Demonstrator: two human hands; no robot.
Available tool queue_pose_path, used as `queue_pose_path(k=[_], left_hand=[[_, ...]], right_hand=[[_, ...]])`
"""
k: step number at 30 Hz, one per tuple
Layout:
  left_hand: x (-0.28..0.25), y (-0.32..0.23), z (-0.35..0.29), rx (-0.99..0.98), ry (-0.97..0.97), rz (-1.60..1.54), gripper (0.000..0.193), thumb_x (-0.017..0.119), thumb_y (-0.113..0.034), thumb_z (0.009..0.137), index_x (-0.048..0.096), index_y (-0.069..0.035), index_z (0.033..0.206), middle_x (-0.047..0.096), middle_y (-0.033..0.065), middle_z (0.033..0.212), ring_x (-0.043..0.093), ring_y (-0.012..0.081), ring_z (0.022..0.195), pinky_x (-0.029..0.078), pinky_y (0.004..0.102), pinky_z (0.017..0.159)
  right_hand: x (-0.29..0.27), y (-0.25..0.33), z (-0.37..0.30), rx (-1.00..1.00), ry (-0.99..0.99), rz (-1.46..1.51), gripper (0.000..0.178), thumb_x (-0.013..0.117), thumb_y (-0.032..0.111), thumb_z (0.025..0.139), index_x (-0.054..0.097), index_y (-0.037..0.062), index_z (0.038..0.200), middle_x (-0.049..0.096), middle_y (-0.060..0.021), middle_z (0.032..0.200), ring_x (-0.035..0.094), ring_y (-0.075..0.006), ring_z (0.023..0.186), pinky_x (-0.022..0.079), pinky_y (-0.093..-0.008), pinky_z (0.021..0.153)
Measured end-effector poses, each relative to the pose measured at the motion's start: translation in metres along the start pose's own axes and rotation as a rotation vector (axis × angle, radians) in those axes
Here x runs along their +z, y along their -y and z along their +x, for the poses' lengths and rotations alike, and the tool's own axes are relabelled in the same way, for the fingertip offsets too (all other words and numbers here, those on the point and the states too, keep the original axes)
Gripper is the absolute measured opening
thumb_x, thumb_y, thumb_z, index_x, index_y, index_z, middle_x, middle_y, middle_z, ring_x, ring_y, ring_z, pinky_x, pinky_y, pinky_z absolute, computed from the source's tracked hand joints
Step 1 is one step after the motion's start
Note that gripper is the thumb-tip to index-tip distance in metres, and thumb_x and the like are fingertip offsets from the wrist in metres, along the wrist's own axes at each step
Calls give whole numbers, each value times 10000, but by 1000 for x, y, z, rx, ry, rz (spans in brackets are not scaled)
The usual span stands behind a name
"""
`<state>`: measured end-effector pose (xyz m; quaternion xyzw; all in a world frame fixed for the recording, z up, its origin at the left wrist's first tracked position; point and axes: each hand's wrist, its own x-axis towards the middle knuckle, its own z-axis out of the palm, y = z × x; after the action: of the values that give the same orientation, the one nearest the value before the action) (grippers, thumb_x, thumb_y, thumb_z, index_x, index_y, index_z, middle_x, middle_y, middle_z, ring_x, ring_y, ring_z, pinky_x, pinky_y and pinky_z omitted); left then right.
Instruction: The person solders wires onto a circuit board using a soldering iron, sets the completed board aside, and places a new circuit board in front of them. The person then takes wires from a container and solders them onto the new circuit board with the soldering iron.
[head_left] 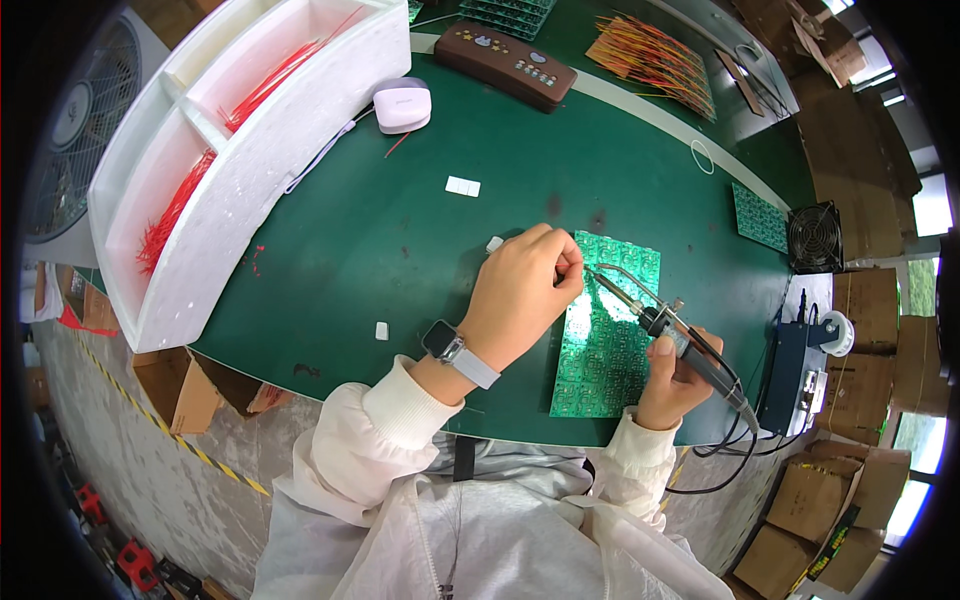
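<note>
A green circuit board panel (600, 370) lies on the green table mat, its surface shining with glare in the middle. My right hand (676, 385) grips a soldering iron (684, 340) with a thin curved metal tube clamped along it. The iron's tip points up and left, at the panel's upper left part. Close to that tip, my left hand (530, 285) is closed in a pinch over the panel's left edge; whatever its fingertips hold is hidden. A small white piece (494, 244) lies beside the left knuckles. On the left wrist is a watch (440, 340).
White foam trays (290, 150) with red wires stand at the left. A lilac case (403, 105) and a brown pencil case (505, 65) sit further back. On the right are a small fan (815, 238), another board (760, 216) and a blue soldering station (785, 375) with black cables.
</note>
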<state>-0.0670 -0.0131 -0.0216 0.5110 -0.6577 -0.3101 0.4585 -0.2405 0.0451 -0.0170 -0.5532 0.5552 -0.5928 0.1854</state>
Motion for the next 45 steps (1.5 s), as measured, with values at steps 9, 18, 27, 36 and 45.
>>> queue_pose_path(k=[9,18,27,36,45], left_hand=[[1,1,0,-9,7,3,93,609,-17,667,528,-28,710,527,35,661,502,121,540,423,238,511],[-3,1,0,20,27,29,102,605,-16,676,529,-20,745,509,63,700,531,182,596,449,272,554],[-125,-32,-9,185,-354,229,141,561,-36,763,542,-13,900,550,76,872,533,169,770,420,257,709],[-329,69,-11,-114,-15,896,136,614,-36,671,535,2,775,572,129,750,550,227,680,433,287,647],[-326,76,3,-292,-186,677,72,667,-58,618,616,-13,641,609,116,659,582,201,616,450,281,610]], right_hand=[[1,2,-1,-19,-58,19,320,671,213,726,439,4,796,498,-62,668,475,-117,590,396,-241,568],[0,0,3,15,-212,68,356,658,235,740,470,1,931,505,-36,763,481,-113,705,392,-218,648],[-2,1,6,85,-313,140,295,575,246,793,526,-1,948,446,13,678,367,-68,605,264,-202,539],[3,4,3,-40,-283,53,225,451,203,851,460,0,948,444,-37,741,402,-102,652,339,-235,596],[-6,-4,5,-106,-230,-28,228,439,188,853,435,-3,978,455,-62,846,417,-113,698,363,-240,634]])
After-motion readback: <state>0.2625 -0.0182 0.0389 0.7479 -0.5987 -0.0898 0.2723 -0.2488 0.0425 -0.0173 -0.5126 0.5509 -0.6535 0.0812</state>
